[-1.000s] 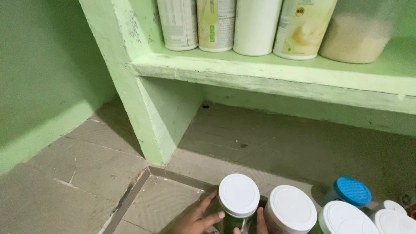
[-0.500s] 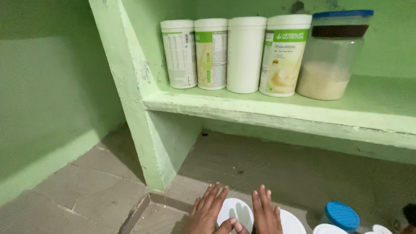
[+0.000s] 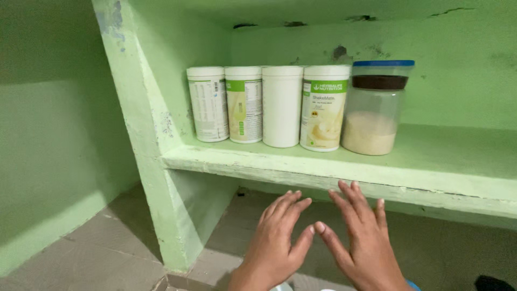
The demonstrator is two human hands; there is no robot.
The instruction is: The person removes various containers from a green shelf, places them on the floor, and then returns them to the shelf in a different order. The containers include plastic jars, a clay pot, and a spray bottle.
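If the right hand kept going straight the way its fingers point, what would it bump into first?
Most likely the front edge of the green shelf: the right hand points up towards it, fingertips nearly overlapping it. Depth is unclear, so it might pass underneath.

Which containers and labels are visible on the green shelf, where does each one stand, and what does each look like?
Leftmost canister: white cylinder, white lid, grey fine-print label.
Second canister: cream label with green band, touching its neighbours.
Third canister: plain white, no label showing.
Fourth canister: white, green band, pale drink picture.
Clear jar: far right of the row, blue lid, beige powder inside.
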